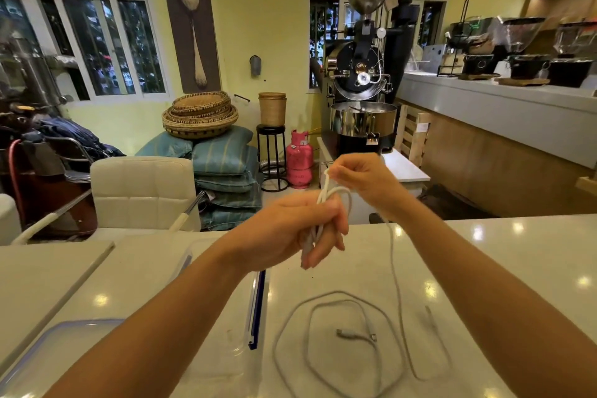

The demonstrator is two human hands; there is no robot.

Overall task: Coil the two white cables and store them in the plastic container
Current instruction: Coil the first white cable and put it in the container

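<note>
My left hand (290,229) is raised over the counter and grips a few loops of a white cable (326,194). My right hand (361,178), just above and to the right, pinches the same cable; its loose tail (395,271) hangs down to the counter. A second white cable (323,297) lies in loose loops on the white counter (500,255) below my hands, both plugs near its middle. The clear plastic container (226,362) with a blue clip edge stands on the counter under my left forearm. Its lid (58,342) lies at the lower left.
A cream chair (142,191) stands beyond the counter's far edge. Further back are stacked cushions, woven baskets, a pink gas cylinder (298,161) and a coffee roaster (361,81). A bar counter with grinders runs along the right.
</note>
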